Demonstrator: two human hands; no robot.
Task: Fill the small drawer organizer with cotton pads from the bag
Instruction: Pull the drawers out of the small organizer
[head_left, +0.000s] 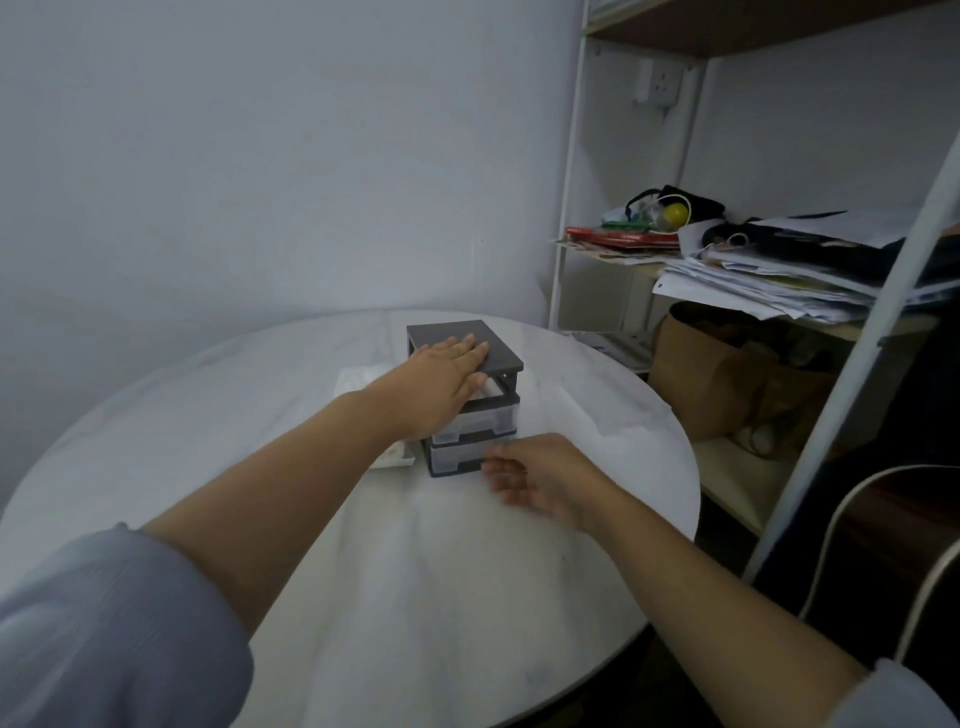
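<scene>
- Low and right of centre, the right hand (540, 480) is blurred, fingers spread and holding nothing, just beside the bottom drawer (457, 457).
- At centre, the left hand (441, 376) lies flat and open atop the small drawer organizer (467, 345); keeping it pressed there should steady the pull.
- Grey boxy frame, translucent drawers, on a smooth white round surface (208, 415).
- Behind the left wrist, a white bag (358, 376), mostly hidden.

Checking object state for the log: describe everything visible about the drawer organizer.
The drawer organizer is a small dark grey frame, plastic-looking, with stacked translucent drawers, upright near the middle of the round white table. The top slot looks open or empty. The left hand lies flat on its top; the right hand, blurred, is at the bottom drawer's front.
</scene>
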